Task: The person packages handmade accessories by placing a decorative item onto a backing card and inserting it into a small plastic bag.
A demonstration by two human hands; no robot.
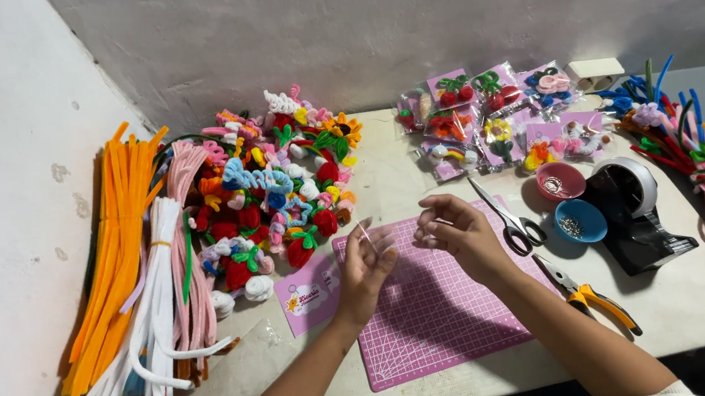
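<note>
Both my hands hover over a pink gridded cutting mat. My left hand is raised with the palm toward me, and its fingertips pinch a thin clear strip. My right hand is just to its right, a short gap away, with the fingers curled and the tips pinched together. Whether it holds anything is too small to tell. A pink printed card lies under the mat's left edge, beside my left wrist.
Scissors, orange-handled pliers, a black tape dispenser, a pink bowl and a blue bowl lie right of the mat. Pipe-cleaner figures are piled behind, bagged ones farther back. Pipe-cleaner bundles lean left, loose ones right.
</note>
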